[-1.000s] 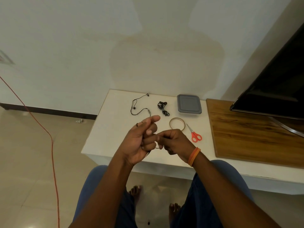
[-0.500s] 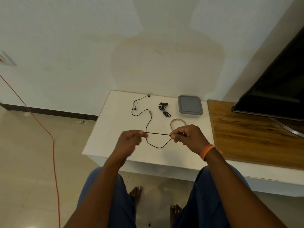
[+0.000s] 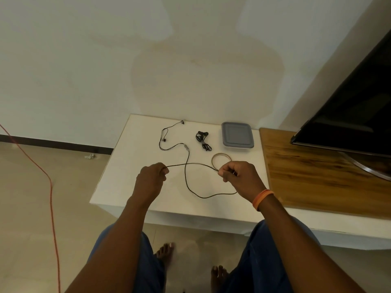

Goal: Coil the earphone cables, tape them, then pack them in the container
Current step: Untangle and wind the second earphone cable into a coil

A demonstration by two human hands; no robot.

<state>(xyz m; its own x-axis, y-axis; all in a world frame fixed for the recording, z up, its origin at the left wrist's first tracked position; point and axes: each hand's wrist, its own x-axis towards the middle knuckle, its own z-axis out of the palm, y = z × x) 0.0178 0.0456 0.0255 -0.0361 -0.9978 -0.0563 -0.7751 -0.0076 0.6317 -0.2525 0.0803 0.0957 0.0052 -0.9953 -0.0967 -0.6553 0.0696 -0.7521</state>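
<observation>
On the table (image 3: 131,176), everything lay around the tape roll (image 3: 221,160). The closed container (image 3: 237,134) sat behind it and slightly right, near the wall. The coiled earphone (image 3: 203,140) lay behind it and slightly left. The loose earphone cable (image 3: 186,166) ran left of the roll, its buds farther back and left, its stretched span passing just before the roll between the left hand (image 3: 152,176) and the right hand (image 3: 240,175). The wooden board (image 3: 317,180) lay to the right, under the television (image 3: 347,115).
</observation>
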